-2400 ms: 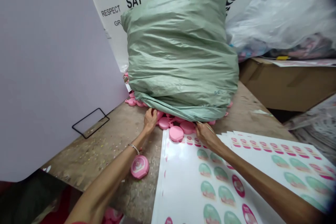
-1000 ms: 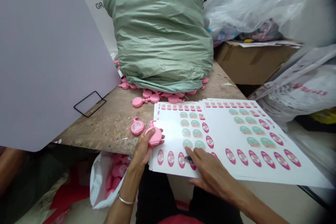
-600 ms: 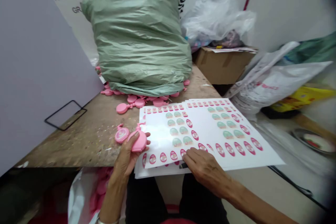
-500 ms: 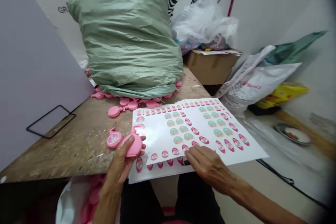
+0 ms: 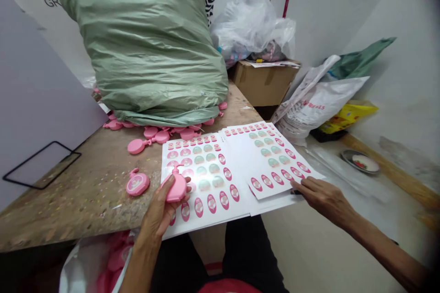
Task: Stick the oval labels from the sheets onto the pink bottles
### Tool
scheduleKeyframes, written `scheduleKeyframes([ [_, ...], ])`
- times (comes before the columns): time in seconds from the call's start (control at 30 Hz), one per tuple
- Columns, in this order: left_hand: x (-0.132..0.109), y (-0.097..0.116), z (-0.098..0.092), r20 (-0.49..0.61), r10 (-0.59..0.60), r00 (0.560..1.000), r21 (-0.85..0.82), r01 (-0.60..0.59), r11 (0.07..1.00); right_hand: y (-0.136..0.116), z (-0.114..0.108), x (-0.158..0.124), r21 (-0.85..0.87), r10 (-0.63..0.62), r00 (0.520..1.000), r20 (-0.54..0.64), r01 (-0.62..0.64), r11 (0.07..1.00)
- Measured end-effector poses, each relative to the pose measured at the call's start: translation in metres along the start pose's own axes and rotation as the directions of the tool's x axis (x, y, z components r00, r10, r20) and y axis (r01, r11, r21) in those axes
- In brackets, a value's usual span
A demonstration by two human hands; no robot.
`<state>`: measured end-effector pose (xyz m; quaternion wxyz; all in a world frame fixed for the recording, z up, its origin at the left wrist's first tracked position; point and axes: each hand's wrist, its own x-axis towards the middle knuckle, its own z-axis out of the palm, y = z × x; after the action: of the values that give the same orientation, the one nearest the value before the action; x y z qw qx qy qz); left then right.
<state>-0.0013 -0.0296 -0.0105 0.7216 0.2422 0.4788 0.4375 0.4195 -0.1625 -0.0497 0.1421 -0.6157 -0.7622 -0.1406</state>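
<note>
Well, at far left a lilac board (image 5: 37,100) stands tilted over the worn wooden bench (image 5: 65,206), with a thin black wire frame (image 5: 41,165) at its lower edge. Below the near edge of the bench, a white bag (image 5: 77,272) holds more pink pieces (image 5: 115,258).

On the bench, a round pink case (image 5: 137,184) with a printed label lies alone, just left of the left hand (image 5: 160,213). That hand is curled and partly closed, gripping a pink bottle-shaped case (image 5: 177,186) with the thumb across it, just above the near left part of the sticker sheets (image 5: 206,192). Farther off, a loose row of pink cases (image 5: 161,135) lies along the foot of a big green woven sack (image 5: 151,46), which sits at the far end of the bench.

The sheets are white, printed with rows of pink ovals and green domes, and overlap in two spread layers. The right hand (image 5: 321,199) lies at the near right corner of the upper sheet (image 5: 264,160), fingers lightly bent and touching its edge; whether they pinch it, I cannot tell. A small dark object (image 5: 296,192) sits under the fingertips, too hidden to name.

Farther right are a cardboard box (image 5: 263,83) topped by a clear plastic bag (image 5: 250,18), a white printed bag (image 5: 316,100), a yellow packet (image 5: 347,116) and, on the floor, a metal dish (image 5: 360,161).
</note>
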Motion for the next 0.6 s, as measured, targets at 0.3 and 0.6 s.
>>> scheduleKeyframes([
  [0.3,0.001,0.000,-0.020,-0.010,0.068,0.998,0.014,-0.068,0.998,-0.019,0.003,-0.021,0.018,-0.115,0.984,-0.133,0.119,0.993],
  [0.6,-0.005,0.004,-0.044,-0.067,0.166,0.984,0.011,-0.165,0.986,-0.164,0.023,0.117,0.485,0.199,0.979,-0.053,-0.149,0.862],
])
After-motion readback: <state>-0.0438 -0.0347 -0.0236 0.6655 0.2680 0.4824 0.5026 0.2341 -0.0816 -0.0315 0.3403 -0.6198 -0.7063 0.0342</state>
